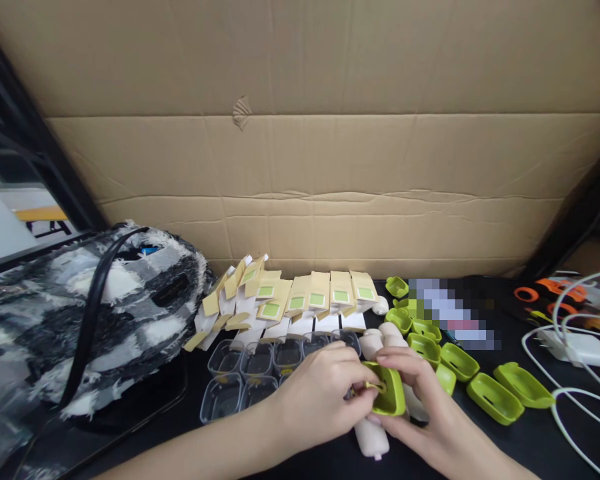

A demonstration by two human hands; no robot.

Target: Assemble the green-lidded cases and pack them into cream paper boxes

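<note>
Cardboard wall [330, 167] stands beyond both hands. A furry checked bag [95, 313] lies well to their left on the dark worktop [530, 433]. Folded paper boxes [300, 300] and clear trays [255, 373] sit just beyond the left hand [320, 397]. Loose green cases [495, 399] lie to the right. The right hand [423, 403] grips the held case [390, 395], between both hands; the left hand pinches its small loop [375, 385].

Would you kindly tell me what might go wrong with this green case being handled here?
The small yellow part pinched by the left hand might slip and fall among the clear trays. The green case, gripped by the right hand, sits above a cream piece and could knock it. The white cables close by might snag that hand.
</note>
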